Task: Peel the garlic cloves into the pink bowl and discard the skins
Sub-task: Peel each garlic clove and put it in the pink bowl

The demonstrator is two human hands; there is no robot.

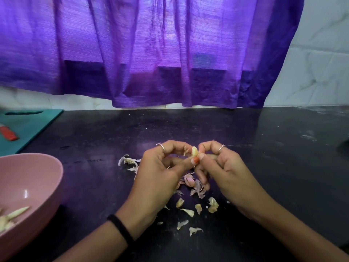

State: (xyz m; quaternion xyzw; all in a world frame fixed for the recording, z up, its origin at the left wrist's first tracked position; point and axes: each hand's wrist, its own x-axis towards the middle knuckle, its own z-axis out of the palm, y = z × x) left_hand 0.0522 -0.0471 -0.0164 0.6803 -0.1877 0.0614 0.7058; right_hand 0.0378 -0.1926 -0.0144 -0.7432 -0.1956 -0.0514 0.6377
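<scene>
A pale garlic clove sits between the fingertips of both hands above the dark counter. My left hand pinches it from the left, and my right hand pinches it from the right with thumb and forefinger. Under and around the hands lie several loose garlic skins, pinkish near the fingers and yellowish nearer to me. The pink bowl stands at the lower left with peeled cloves in its bottom.
A teal cutting board lies at the far left with a red-handled tool on it. A purple curtain hangs over the counter's back edge. The black counter stretches to the right.
</scene>
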